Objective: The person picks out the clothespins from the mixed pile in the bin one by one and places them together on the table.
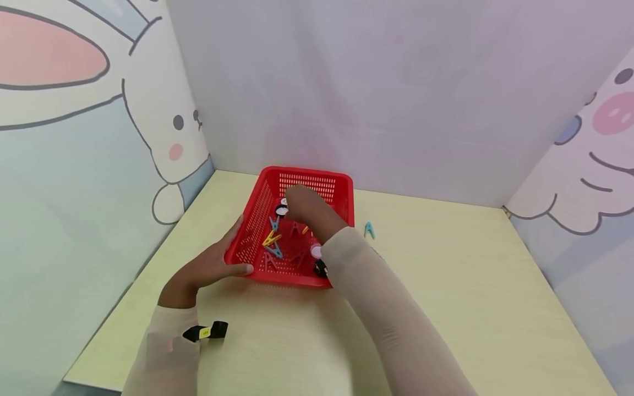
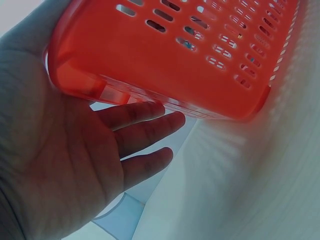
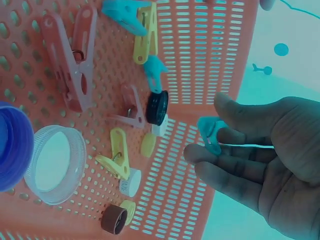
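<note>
A red perforated plastic basket stands on the table by the back wall. My left hand holds its near-left corner, thumb over the rim and fingers along the outer side. Inside the basket, my right hand pinches a blue-green clothespin between thumb and fingers, partly hidden by them. Below it lie a yellow clothespin, a blue clothespin and a red clothespin, among others. Several bottle caps share the basket, including a clear cap, a blue cap and a black cap.
To the right of the basket, a teal clothespin lies on the pale wooden table. A grey wall rises behind, and printed side panels border the table. A black strap with a yellow label is at the left sleeve.
</note>
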`<action>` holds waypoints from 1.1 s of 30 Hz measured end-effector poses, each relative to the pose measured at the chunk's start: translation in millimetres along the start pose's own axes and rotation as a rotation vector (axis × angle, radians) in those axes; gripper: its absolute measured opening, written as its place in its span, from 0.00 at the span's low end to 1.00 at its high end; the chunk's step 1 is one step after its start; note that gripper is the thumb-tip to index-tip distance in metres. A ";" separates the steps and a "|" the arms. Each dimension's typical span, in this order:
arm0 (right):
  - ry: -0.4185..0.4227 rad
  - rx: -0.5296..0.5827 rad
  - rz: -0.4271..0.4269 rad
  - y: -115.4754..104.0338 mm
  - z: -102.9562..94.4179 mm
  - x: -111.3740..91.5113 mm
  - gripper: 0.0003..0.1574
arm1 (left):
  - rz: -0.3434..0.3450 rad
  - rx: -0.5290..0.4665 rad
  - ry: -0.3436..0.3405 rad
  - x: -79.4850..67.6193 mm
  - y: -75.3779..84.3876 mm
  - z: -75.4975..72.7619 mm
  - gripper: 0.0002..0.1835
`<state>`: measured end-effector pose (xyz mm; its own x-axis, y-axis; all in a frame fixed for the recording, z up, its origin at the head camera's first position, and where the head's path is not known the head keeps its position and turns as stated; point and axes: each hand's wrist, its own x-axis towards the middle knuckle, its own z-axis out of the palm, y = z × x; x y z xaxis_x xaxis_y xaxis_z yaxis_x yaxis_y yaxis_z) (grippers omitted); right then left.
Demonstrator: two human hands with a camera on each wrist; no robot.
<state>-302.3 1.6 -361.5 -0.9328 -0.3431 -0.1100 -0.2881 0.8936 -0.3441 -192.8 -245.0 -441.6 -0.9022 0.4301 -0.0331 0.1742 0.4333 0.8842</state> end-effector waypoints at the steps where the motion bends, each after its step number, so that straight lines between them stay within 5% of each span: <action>1: 0.002 0.000 0.005 0.1 -1.0 0.8 0.29 | 0.000 0.001 -0.001 0.2 0.1 -0.1 0.71; 16: -0.002 0.037 0.006 -3.5 -19.6 8.4 0.24 | -0.005 0.011 0.006 3.8 -2.8 -2.2 0.71; 28: 0.111 0.070 -0.103 -12.2 -42.4 -9.7 0.24 | 0.011 0.013 0.006 2.9 -9.6 -7.2 0.71; 33: 0.132 0.158 -0.081 -13.7 -54.8 -21.0 0.27 | 0.016 0.007 -0.004 5.2 -12.0 -8.1 0.71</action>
<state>-290.6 12.5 -303.4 -0.9311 -0.3622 0.0433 -0.3358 0.8045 -0.4899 -202.8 -254.4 -448.6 -0.8979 0.4397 -0.0211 0.1910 0.4322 0.8813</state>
